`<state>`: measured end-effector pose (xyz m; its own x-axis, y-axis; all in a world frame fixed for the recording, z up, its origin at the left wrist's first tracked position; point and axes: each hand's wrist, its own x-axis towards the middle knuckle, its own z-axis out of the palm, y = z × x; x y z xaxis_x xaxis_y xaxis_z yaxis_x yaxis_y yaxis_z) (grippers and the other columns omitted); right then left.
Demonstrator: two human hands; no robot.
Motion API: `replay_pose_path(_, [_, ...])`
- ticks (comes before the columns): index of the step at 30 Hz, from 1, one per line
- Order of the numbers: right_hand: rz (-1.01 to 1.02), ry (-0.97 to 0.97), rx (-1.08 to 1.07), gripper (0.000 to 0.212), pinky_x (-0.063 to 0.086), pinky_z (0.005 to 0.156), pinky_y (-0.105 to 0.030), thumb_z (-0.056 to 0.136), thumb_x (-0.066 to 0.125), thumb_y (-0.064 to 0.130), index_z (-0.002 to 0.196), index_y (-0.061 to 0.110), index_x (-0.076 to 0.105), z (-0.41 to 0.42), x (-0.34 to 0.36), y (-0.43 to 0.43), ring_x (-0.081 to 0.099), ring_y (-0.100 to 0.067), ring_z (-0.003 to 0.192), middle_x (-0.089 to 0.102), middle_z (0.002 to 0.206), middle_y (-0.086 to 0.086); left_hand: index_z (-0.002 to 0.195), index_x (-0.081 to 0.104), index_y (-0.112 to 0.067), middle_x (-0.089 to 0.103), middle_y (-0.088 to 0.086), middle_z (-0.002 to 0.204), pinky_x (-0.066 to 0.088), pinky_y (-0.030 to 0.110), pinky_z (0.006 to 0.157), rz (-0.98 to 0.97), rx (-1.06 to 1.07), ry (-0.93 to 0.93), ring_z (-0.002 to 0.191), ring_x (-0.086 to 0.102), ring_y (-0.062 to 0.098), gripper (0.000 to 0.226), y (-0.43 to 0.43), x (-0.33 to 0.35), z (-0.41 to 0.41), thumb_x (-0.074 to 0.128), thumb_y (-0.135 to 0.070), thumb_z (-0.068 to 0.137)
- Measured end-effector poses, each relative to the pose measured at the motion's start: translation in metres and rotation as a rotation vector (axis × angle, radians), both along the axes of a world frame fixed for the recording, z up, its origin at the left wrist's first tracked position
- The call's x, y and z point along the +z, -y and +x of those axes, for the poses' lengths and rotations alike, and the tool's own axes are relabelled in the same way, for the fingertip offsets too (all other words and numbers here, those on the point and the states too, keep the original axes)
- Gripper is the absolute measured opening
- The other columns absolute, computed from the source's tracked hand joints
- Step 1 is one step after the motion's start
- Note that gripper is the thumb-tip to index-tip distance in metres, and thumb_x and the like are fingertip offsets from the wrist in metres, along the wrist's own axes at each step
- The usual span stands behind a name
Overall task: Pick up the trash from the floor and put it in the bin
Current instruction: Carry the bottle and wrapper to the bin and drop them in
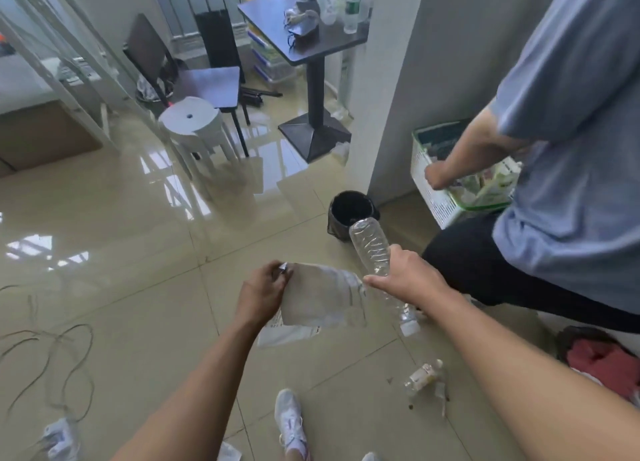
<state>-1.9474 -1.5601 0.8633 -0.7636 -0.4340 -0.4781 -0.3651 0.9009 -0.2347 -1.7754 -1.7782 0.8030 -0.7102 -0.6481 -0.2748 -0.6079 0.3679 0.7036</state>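
Note:
My right hand point(408, 276) grips a clear empty plastic bottle point(370, 246), its base pointing at the small black-lined bin point(349, 215) on the floor just beyond. My left hand point(263, 289) pinches the top corner of a flat grey plastic mailer bag point(322, 296), which hangs between my hands. A small labelled bottle point(420, 379) lies on the tiles near my right forearm. A white wrapper point(62, 438) lies at the lower left, and another scrap point(228, 453) sits by my shoe.
Another person in a blue shirt point(571, 149) stands at the right, one hand in a white basket point(446, 197). A white stool point(192, 121), dark chair point(207, 83) and pedestal table point(311, 45) stand behind. Loose cables point(52, 356) lie at left.

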Motion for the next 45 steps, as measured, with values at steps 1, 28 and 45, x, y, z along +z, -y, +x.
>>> replay_pose_path(1, [0.003,0.005,-0.02,0.074,0.048,0.071,-0.038,0.08,0.068,0.069,0.125,0.014,0.047,-0.008,0.0,0.012,0.064,-0.028,0.104,0.062,0.121,-0.008,0.102,0.074,-0.026,0.07,-0.009,0.086,0.041,0.031,0.069,0.009,-0.002,0.0,0.084,0.064,0.015,0.019,0.015,-0.003,-0.01,0.061,-0.038,0.1])
replay_pose_path(28, [0.132,0.495,-0.304,0.086,0.049,0.084,-0.039,0.068,0.066,0.058,0.137,0.018,0.036,-0.372,-0.207,0.219,0.058,-0.025,0.107,0.058,0.12,-0.003,0.106,0.068,-0.025,0.071,-0.006,0.093,0.054,0.035,0.073,0.392,0.114,0.102,0.083,0.067,0.018,0.03,0.213,-0.196,-0.423,0.053,-0.009,0.086])
replay_pose_path(45, [0.11,0.612,-0.541,0.066,0.057,0.094,-0.046,0.082,0.07,0.045,0.136,0.011,0.053,-0.521,-0.598,0.267,0.068,-0.03,0.104,0.068,0.119,-0.01,0.116,0.052,-0.027,0.059,-0.01,0.094,0.056,0.036,0.067,0.524,0.128,0.276,0.087,0.062,0.014,0.024,0.2,-0.564,-0.587,0.052,-0.017,0.094])
